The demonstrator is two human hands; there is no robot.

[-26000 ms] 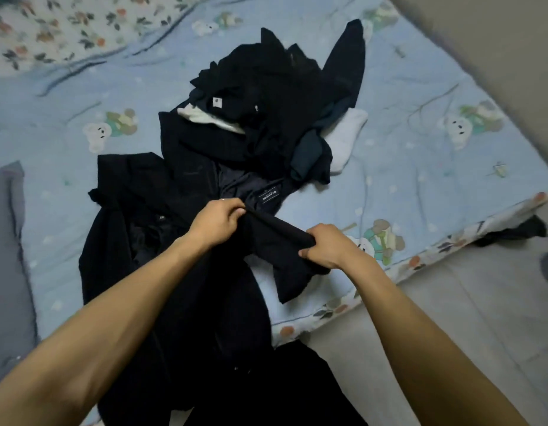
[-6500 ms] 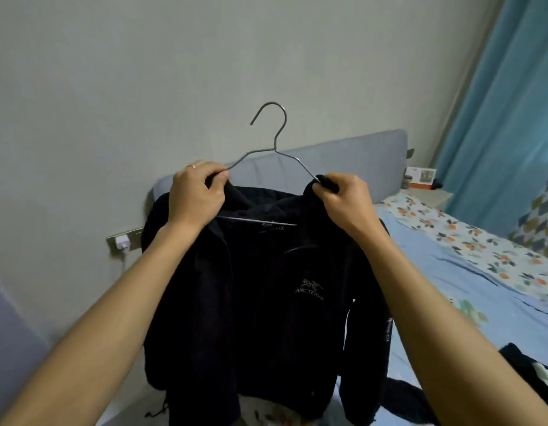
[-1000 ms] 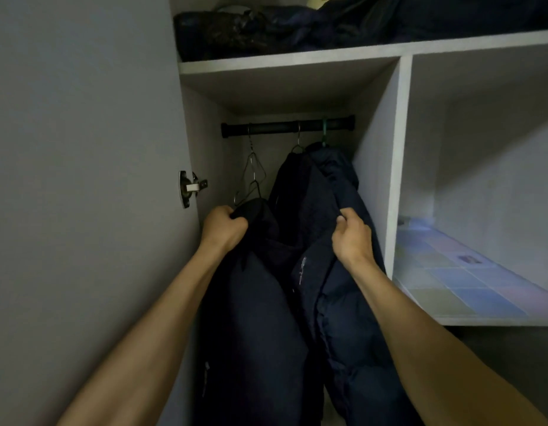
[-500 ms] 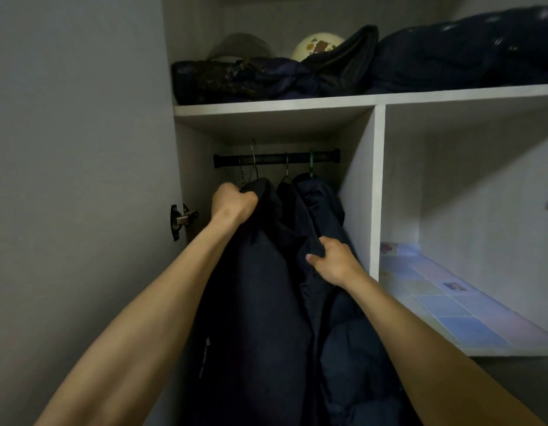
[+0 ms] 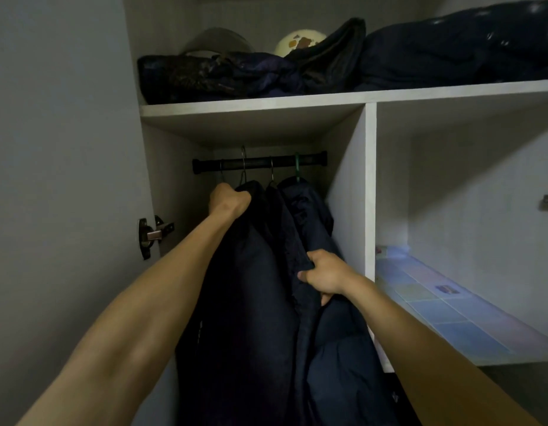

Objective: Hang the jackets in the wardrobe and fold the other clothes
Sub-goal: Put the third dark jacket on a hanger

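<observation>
L hand (image 5: pixel 228 199) fisted on dark jacket (image 5: pixel 251 302) shoulder, below rail (image 5: pixel 257 164) at 12 o'clock. R hand (image 5: pixel 323 276) grips neighbouring jacket (image 5: pixel 334 348) at 3 o'clock.

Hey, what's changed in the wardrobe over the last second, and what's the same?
The left hand has lifted the jacket's shoulder up toward the rail; whether its hanger hook is over the rail is hard to tell. The right hand has dropped lower on the puffy coat, holding it aside. Both hands keep their grip; the coat stays hung on its green hanger.
</observation>
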